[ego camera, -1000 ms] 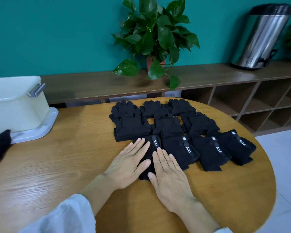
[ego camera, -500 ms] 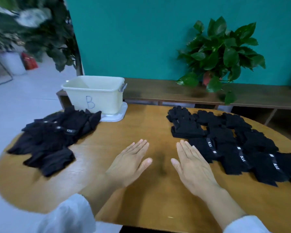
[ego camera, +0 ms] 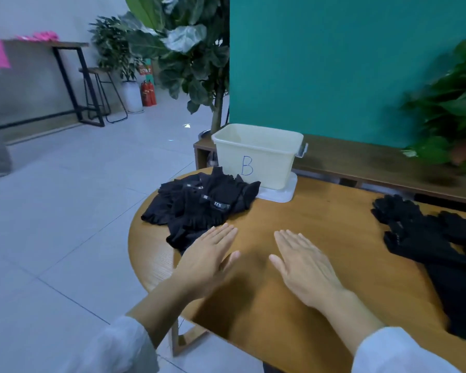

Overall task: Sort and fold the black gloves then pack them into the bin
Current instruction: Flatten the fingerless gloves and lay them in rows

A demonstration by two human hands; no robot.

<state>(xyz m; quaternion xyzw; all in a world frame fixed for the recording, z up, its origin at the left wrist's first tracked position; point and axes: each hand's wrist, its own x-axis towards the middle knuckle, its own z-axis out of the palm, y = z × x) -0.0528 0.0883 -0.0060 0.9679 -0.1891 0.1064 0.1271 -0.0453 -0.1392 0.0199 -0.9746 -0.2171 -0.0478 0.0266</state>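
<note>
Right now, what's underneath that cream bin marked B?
The bin stands on a flat white tray or lid resting on the wooden table. Only the tray's front and right edges show; the bin hides the rest, and the loose glove pile overlaps its left corner.

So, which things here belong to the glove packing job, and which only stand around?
For the job:
- loose heap of black gloves
- laid-out row of black gloves
- cream plastic bin marked B
- left hand and right hand, both flat and holding nothing

Only standing around:
- green leafy potted plant
- tall black metal stool
- red fire extinguishers
</note>
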